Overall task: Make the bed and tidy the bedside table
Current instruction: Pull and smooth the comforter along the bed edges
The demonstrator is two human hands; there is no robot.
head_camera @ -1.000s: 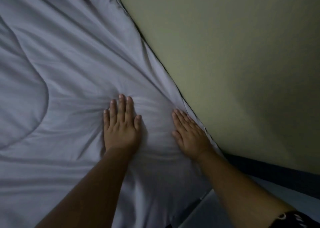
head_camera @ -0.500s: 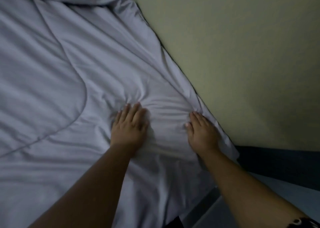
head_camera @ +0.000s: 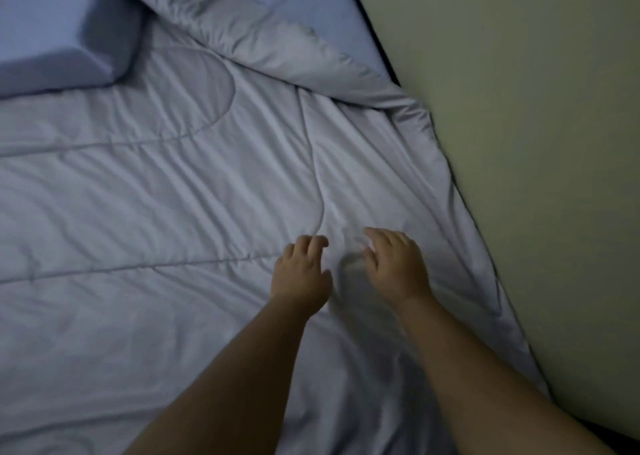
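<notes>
Quilt (head_camera: 180, 233), pale grey, stitched in curved lines, spread across bed, creased, right edge lying along wall (head_camera: 519, 143). Top edge folded back near upper right, blue sheet (head_camera: 322, 14) exposed beyond fold. Left hand (head_camera: 300, 275) over quilt at centre, fingers loosely curled, gripping nothing. Right hand (head_camera: 396, 267) just beside it, nearer wall, fingers spread and bent, empty; contact with fabric unclear, motion blur. Blue pillow (head_camera: 65, 28) at upper left, resting on quilt. Wall dull green, bare.
</notes>
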